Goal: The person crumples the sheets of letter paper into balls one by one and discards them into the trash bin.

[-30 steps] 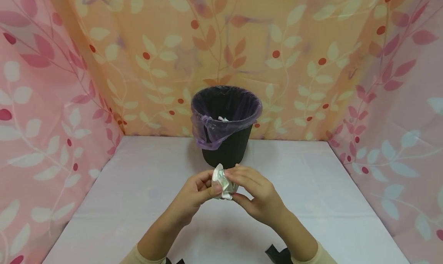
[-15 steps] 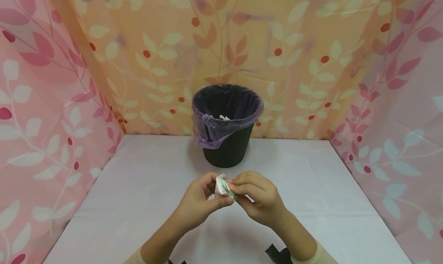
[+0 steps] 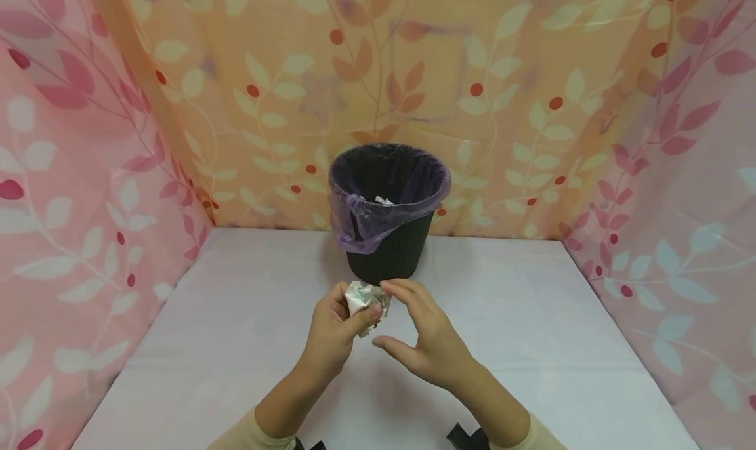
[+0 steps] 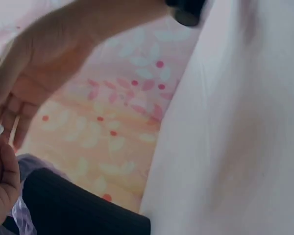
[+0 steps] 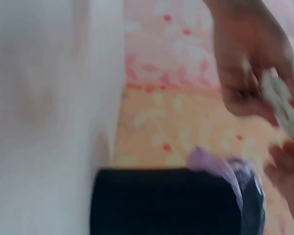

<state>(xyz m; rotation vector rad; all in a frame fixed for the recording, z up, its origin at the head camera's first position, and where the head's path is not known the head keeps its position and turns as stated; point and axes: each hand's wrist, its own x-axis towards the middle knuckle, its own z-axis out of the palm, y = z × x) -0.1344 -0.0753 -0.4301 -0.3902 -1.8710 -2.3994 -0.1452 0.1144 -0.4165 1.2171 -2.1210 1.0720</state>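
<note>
My left hand (image 3: 333, 328) pinches the crumpled paper (image 3: 365, 297), right hand (image 3: 426, 348) fingers spread loose, bin (image 3: 386, 214) drop not yet made.

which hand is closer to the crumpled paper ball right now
Left. The left hand grips the crumpled paper ball between thumb and fingers. The right hand is spread open just right of it, only a fingertip near or touching its top.

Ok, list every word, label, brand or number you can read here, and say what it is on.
None can be read.
The crumpled paper in the left hand has greenish marks, too creased and small to read.
The black bin, its purple liner and the leaf-patterned curtains show no text.
</note>
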